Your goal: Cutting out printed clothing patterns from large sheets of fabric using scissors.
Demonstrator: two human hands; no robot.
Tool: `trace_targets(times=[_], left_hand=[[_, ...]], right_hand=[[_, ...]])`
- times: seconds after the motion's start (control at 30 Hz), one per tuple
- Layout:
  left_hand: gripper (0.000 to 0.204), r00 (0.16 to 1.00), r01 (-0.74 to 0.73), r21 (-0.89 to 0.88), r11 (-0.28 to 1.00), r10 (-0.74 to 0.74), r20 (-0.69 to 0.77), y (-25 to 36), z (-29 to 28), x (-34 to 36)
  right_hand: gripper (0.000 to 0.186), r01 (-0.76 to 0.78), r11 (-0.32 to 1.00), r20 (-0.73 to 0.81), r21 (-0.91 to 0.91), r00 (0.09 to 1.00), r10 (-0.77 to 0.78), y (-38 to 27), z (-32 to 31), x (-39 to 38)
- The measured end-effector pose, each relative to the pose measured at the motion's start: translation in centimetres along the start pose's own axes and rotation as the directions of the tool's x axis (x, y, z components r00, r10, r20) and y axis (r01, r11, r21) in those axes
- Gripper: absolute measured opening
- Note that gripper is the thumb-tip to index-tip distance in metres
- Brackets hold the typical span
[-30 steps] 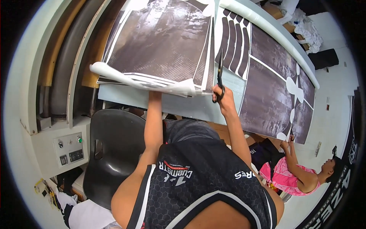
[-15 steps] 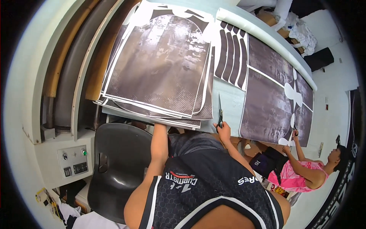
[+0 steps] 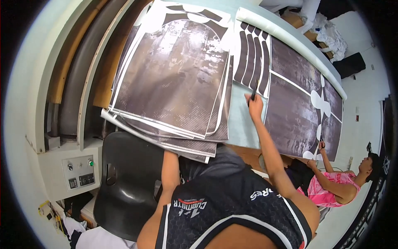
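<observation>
A pair of black-handled scissors (image 3: 252, 98) is in my right hand (image 3: 256, 109), its fingers closed round the handles. The blades point away from me, near the lower ends of several dark curved strips printed on a white sheet (image 3: 251, 58). To the left lies a stack of large printed sheets (image 3: 170, 83), dark grey-brown with white borders. Its near edge hangs over the table's front and bends down. My left forearm (image 3: 170, 169) passes beneath that edge, so the sheets hide my left hand and its fingers.
A paper roll (image 3: 290, 45) runs along the table's far side. At right, a person in a pink top (image 3: 331, 189) holds scissors by another printed sheet (image 3: 290, 120). A dark plastic chair (image 3: 124, 186) stands left of me, beside a machine with a control panel (image 3: 78, 172).
My right hand has moved away from me and slightly right with the scissors, over the table. The stack's near edge has shifted toward me and droops further over my left forearm.
</observation>
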State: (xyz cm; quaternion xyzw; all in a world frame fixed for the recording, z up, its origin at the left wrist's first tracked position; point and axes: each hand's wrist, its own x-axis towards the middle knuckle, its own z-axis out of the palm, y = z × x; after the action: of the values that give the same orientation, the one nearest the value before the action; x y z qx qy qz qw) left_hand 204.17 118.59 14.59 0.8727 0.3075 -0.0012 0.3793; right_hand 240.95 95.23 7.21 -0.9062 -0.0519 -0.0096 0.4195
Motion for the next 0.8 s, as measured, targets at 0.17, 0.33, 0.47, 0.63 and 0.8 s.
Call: trace_targets(times=[0.17, 0.33, 0.47, 0.63, 0.8], left_hand=[[0.044, 0.994, 0.108, -0.036, 0.994, -0.108, -0.012, 1.0, 1.3, 3.3], [0.046, 0.983, 0.179, -0.064, 0.982, -0.181, -0.027, 2.1, 5.8, 6.8], [0.048, 0.957, 0.283, -0.067, 0.957, -0.286, -0.047, 3.7, 7.9, 7.1], [0.05, 0.924, 0.371, -0.11, 0.922, -0.379, -0.057, 6.8, 8.3, 16.4], [0.053, 0.875, 0.475, -0.141, 0.869, -0.483, -0.03, 7.6, 9.9, 4.3]], right_hand=[[0.057, -0.084, 0.992, 0.03, -0.092, 0.996, 0.087, -7.2, 9.3, 19.8], [0.064, -0.119, 0.987, -0.047, -0.107, 0.992, 0.114, -5.6, 16.8, 36.0], [0.055, -0.14, 0.989, -0.004, -0.049, 0.99, 0.14, -4.8, 22.9, 39.7], [0.039, -0.18, 0.984, -0.021, -0.002, 0.983, 0.18, 0.1, 23.6, 41.1], [0.037, -0.554, 0.696, 0.348, 0.457, 0.831, 0.434, -2.7, 20.5, 40.9]])
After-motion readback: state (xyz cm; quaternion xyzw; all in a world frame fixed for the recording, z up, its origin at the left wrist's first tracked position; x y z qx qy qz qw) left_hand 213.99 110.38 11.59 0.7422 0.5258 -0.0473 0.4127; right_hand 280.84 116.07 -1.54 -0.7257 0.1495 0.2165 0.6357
